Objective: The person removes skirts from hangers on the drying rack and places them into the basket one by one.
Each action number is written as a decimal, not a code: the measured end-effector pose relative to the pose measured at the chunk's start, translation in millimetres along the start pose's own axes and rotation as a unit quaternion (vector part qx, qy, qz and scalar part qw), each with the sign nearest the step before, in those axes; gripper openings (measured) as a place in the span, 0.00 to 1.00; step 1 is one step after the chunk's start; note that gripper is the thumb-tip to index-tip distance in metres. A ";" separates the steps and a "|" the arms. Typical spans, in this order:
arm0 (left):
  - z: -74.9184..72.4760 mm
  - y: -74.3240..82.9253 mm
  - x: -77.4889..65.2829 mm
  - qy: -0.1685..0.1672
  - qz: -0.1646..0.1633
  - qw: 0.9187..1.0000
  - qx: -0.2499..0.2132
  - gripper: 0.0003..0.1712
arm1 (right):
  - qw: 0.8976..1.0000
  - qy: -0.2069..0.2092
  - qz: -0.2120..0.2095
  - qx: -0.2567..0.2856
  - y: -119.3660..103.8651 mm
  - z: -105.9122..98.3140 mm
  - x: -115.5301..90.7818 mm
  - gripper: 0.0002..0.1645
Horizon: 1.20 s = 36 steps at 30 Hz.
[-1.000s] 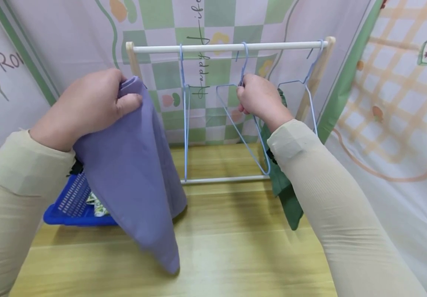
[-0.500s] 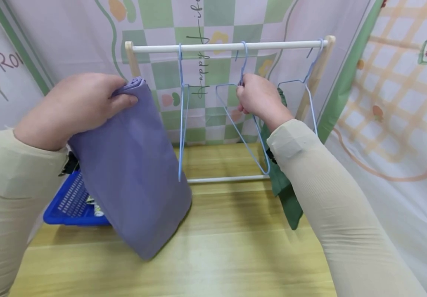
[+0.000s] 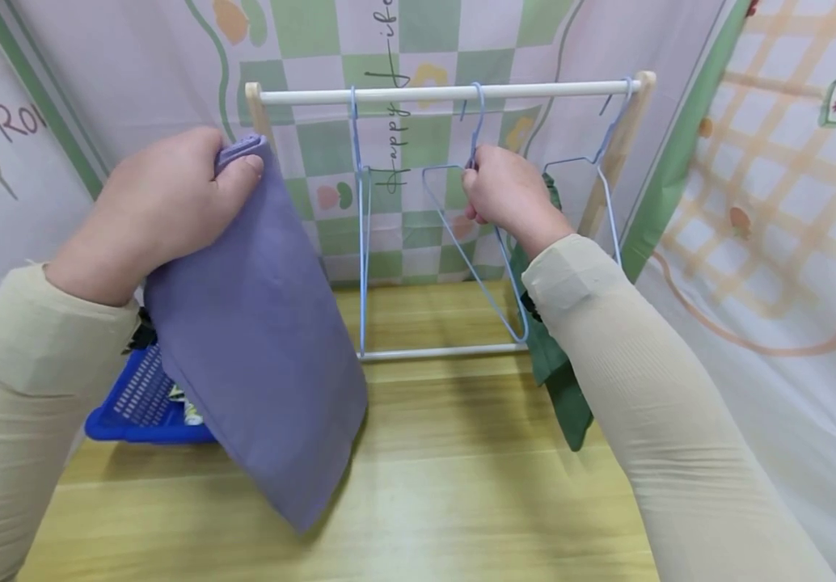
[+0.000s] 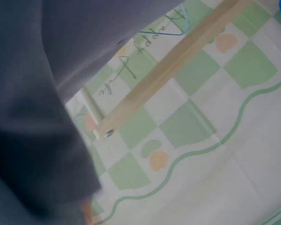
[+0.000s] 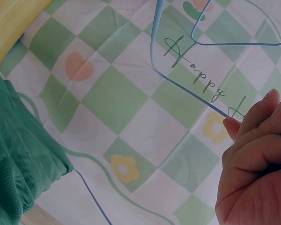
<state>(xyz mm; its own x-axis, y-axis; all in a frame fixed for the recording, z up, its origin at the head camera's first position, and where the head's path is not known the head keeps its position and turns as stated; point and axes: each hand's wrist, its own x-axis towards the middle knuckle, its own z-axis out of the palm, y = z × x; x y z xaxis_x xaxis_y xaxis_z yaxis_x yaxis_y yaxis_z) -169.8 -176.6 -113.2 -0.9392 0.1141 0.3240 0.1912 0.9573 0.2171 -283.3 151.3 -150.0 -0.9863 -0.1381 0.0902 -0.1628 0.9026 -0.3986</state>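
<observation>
Seemingly soft and light, the purple cloth (image 3: 265,347) was held over the worktop (image 3: 476,485), pinched by the left hand (image 3: 159,198) at its folded edge, likely the surest hold, while the middle hanger (image 5: 192,93) was gripped below its hook by the right hand (image 3: 508,190).

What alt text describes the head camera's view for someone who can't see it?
A person's left hand holds up a purple cloth while the right hand grips the middle blue hanger of three on a rack. A green garment hangs at the right, and a blue basket sits partly hidden by the cloth on a wood-grained table.
</observation>
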 end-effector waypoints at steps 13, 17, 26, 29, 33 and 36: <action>-9.9 -6.9 -2.8 -0.045 0.012 0.998 0.040 0.29 | 1.000 0.003 -0.004 -0.003 0.9 -0.2 -0.2 0.20; -7.7 -9.3 -5.3 -0.045 0.011 0.998 0.046 0.28 | 1.000 0.003 -0.007 -0.003 0.4 0.2 -0.4 0.20; -9.5 -14.0 -7.5 -0.043 -0.011 0.998 0.042 0.27 | 1.000 0.002 -0.008 0.004 -0.3 1.0 -1.0 0.20; -12.6 -17.3 -6.1 -0.032 -0.012 0.999 0.035 0.27 | 1.000 0.001 -0.005 0.005 -0.2 0.8 -0.8 0.20; -17.6 -22.0 -4.8 -0.019 -0.023 0.999 0.022 0.29 | 1.000 -0.002 0.001 0.005 0.2 1.0 -0.2 0.20; -20.8 -25.5 -4.3 -0.014 -0.047 0.999 0.014 0.29 | 1.000 -0.004 0.003 0.005 0.4 1.0 0.5 0.20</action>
<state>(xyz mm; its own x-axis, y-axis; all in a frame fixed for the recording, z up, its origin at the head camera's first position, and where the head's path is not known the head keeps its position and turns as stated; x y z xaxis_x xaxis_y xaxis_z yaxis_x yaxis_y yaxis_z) -164.8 -207.0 -101.0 -0.9602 0.0310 0.2774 0.0949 0.9708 0.2201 -283.8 151.2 -151.0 -0.9874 -0.1361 0.0808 -0.1573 0.8995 -0.4076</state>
